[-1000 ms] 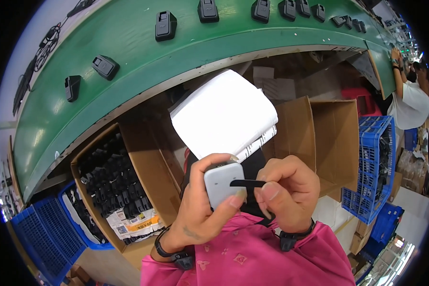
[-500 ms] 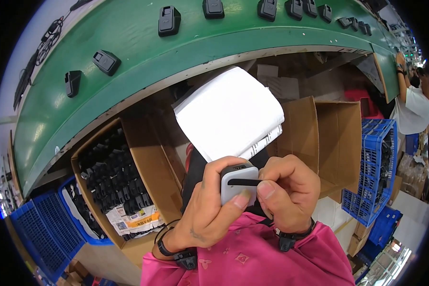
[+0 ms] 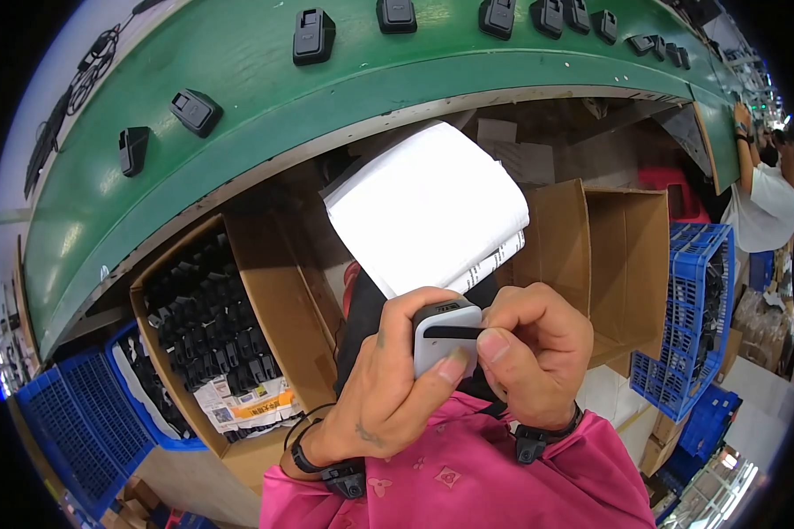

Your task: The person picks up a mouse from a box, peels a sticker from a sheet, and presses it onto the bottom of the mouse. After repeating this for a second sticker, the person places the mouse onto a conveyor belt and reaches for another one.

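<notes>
My left hand (image 3: pixel 397 379) is wrapped round a small black device with a light grey face (image 3: pixel 432 353), its thumb pressed on that face. Across the face's upper part lies a thin black strip (image 3: pixel 450 332). The strip's right end is pinched between the thumb and fingers of my right hand (image 3: pixel 538 353), close beside the device. Just beyond my hands, a stack of white sheets (image 3: pixel 428 207) lies over my lap, with printed strips along its near right edge.
Several black devices (image 3: pixel 314 37) stand along the green bench (image 3: pixel 238 97). To the left, a carton (image 3: pixel 278 309) holds many black pieces and printed paper. On the right are an open carton (image 3: pixel 626 264) and a blue crate (image 3: pixel 679 353). A co-worker (image 3: pixel 763 194) is at the far right.
The device and my hands have shifted very slightly. My grip on the device and on the black strip is the same.
</notes>
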The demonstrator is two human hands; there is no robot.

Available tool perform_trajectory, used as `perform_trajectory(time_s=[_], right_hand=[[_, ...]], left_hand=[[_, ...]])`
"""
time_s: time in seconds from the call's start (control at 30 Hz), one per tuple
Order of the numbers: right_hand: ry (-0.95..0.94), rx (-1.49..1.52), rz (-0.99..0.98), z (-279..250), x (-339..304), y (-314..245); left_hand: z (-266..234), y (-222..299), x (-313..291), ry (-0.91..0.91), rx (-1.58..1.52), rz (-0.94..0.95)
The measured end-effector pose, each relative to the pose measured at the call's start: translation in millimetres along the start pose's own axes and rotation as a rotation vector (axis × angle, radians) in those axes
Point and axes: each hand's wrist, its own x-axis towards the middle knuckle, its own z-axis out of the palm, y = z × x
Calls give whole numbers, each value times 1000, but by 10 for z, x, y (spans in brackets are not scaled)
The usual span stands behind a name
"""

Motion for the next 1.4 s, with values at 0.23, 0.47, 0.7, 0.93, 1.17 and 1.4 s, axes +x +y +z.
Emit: perform_trajectory(time_s=[0.23,0.47,0.7,0.93,1.17,1.4], right_hand=[[3,-7,-12,5,8,7],[-4,58,20,-30,5,9],[1,32,19,-14,5,8],[12,-32,-2,-5,-1,17],[26,-53,-11,3,16,47],[53,-63,-49,7,21,108]], left_hand=[[-6,11,-7,4,10,-3],[-1,-8,1,17,37,25],[2,-5,-5,33,51,33],[17,-10,-5,48,90,43],[26,-29,8,75,136,64],[43,-45,24,97,201,101]])
